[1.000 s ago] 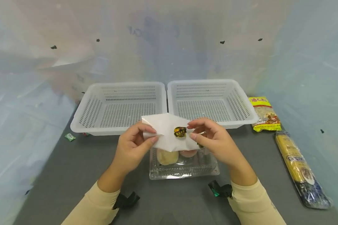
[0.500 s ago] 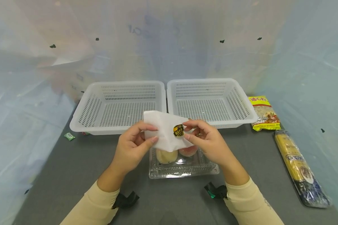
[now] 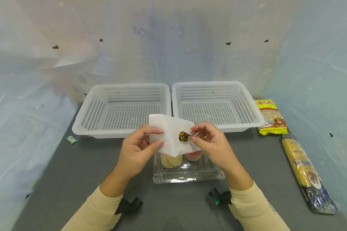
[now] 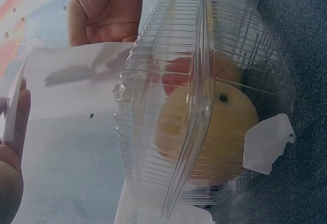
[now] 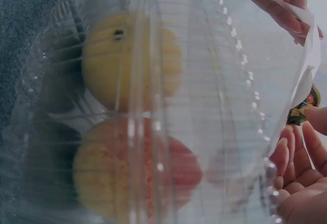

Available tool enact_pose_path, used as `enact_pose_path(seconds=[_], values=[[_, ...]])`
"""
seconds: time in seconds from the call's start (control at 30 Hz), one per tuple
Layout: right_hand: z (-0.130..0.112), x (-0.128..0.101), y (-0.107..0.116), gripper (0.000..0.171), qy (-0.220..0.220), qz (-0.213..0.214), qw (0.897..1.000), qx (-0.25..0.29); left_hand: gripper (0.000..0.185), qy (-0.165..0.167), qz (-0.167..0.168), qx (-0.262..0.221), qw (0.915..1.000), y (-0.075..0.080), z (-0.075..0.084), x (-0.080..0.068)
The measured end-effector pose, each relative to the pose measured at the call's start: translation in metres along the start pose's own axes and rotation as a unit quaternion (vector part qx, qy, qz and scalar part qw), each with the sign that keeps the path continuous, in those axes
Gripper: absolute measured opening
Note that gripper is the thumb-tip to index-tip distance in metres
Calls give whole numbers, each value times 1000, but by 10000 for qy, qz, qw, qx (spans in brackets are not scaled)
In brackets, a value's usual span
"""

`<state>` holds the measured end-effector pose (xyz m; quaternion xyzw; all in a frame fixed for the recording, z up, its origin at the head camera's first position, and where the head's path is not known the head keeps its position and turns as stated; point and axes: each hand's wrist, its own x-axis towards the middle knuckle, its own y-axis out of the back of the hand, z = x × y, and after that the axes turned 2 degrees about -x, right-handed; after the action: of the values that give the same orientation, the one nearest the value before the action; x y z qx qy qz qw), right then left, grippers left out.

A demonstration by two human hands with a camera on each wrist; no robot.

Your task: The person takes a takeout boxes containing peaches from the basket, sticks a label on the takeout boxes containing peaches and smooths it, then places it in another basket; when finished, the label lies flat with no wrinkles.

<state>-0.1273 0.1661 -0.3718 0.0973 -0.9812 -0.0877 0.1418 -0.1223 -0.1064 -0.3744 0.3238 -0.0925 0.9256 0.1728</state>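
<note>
Both hands hold a white paper sheet (image 3: pixel 169 134) above a clear plastic clamshell box (image 3: pixel 188 171) on the grey table (image 3: pixel 75 179). My left hand (image 3: pixel 138 149) pinches the sheet's left edge. My right hand (image 3: pixel 211 141) pinches a yellow-and-black sticker (image 3: pixel 184 136) on the sheet, whose right edge is lifted. Inside the box lie a yellow fruit (image 3: pixel 171 160) and a reddish fruit (image 3: pixel 193 156). The left wrist view shows the box (image 4: pixel 204 106) close up with the sheet (image 4: pixel 71 132) behind it; the right wrist view shows both fruits (image 5: pixel 130 70) through the lid.
Two empty white perforated baskets (image 3: pixel 124 109) (image 3: pixel 217 104) stand side by side behind the box. At the right lie a yellow food packet (image 3: pixel 270 117) and a long noodle pack (image 3: pixel 306 173). A small green wrapper (image 3: pixel 71 139) lies at the left. Plastic sheeting walls surround the table.
The sheet and both hands have shifted slightly left and up. The sticker's right edge has lifted off the paper under my right fingers.
</note>
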Motion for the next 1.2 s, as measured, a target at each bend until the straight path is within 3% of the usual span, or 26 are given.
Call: enact_pose_path(seconds=[0.17,0.3,0.53,0.83,1.0,1.13,1.2], values=[[0,-1,-1,13,91,147,9998,-22,30,-104,70,17,9999,1,1,1],[-4,-4,3,11,132,169,9994,266,31,-78,113,-10,9999,2,2,1],[-13,-8,19,14,298,434,9973,505,31,48,-74,-274,9996,0,9,-2],[-20,-12,34,16,425,734,9942,657,33,682,-214,-754,9946,4,15,-24],[-22,-14,38,18,385,689,9950,607,39,1390,-331,-1111,9835,11,9,-49],[-24,-15,41,19,329,680,9961,448,36,2007,-607,-1492,9663,11,5,-73],[-24,-16,43,18,324,672,9966,353,35,2280,-775,-1844,9529,10,4,-84]])
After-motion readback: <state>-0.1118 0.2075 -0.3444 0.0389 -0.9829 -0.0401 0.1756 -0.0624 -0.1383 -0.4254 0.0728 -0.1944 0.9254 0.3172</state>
